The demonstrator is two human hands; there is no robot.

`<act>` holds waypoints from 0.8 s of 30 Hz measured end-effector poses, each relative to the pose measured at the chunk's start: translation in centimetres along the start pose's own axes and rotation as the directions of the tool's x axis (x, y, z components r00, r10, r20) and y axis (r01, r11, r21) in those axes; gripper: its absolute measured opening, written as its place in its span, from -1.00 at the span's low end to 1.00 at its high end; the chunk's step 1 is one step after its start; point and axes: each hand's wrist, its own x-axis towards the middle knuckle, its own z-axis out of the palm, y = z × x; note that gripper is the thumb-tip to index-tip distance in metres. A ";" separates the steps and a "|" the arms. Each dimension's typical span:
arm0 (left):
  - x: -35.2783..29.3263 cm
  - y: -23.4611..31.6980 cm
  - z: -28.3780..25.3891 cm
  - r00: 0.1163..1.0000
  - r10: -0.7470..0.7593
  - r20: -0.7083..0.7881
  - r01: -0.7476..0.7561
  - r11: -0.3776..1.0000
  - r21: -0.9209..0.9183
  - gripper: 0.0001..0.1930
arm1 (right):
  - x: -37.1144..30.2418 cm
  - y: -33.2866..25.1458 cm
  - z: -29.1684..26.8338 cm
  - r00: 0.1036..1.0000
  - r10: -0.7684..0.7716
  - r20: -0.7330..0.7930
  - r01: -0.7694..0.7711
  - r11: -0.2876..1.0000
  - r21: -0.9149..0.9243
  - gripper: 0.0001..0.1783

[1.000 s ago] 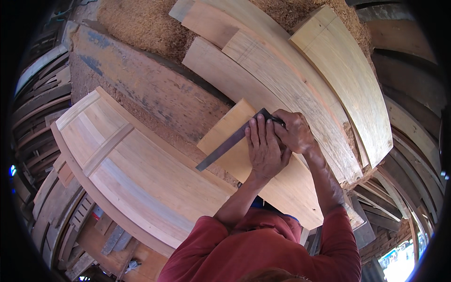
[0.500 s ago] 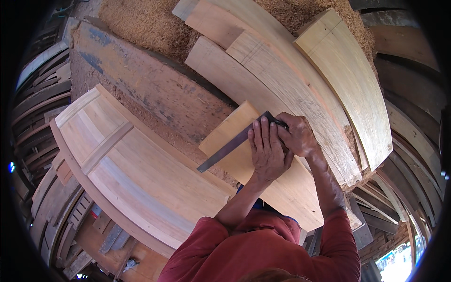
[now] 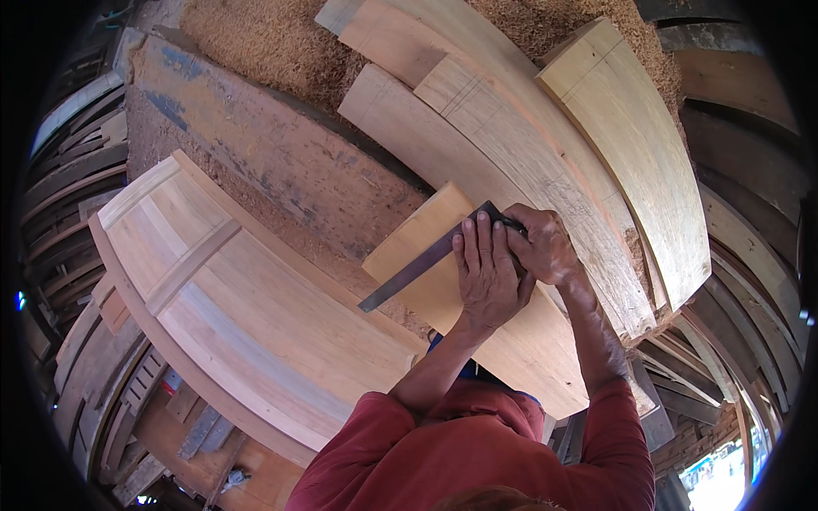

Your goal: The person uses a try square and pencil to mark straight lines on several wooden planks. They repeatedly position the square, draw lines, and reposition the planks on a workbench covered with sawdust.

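Note:
A flat, dark metal straight blade, looking like that of a try square (image 3: 409,272), lies slantwise across a pale yellowish board (image 3: 423,223). My left hand (image 3: 492,271) rests on the blade's upper end, its fingers stretched out side by side and pressing down. Just right of it, my right hand (image 3: 544,247) is closed, fingers bent in a pinch at the board's right edge. A small black part shows by its fingertips; whether it belongs to the square or is a separate tool is hidden.
A curved panel of joined strips (image 3: 281,315) lies to the left. Beyond it is a thick weathered beam (image 3: 273,145). Several curved planks (image 3: 630,153) are stacked at the right, with sawdust (image 3: 264,43) behind. More lumber (image 3: 72,204) lines the left side.
Almost nothing differs. Both hands and the blade hold their place on the board; the whole view has shifted very slightly.

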 end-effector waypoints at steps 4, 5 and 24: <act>0.0 0.0 0.0 1.000 0.004 -0.008 -0.004 1.000 0.000 0.04 | 0.1 0.2 0.1 1.000 -0.011 0.001 0.011 1.000 0.002 -0.81; 0.0 0.0 0.0 1.000 0.003 -0.004 -0.003 1.000 0.003 0.04 | 0.1 0.2 0.1 1.000 -0.014 0.004 0.014 1.000 0.007 -0.81; 0.0 0.3 -0.3 1.000 -0.011 0.014 0.011 1.000 0.029 -0.10 | -0.1 0.0 0.0 0.999 -0.050 -0.021 0.050 0.999 0.021 -0.84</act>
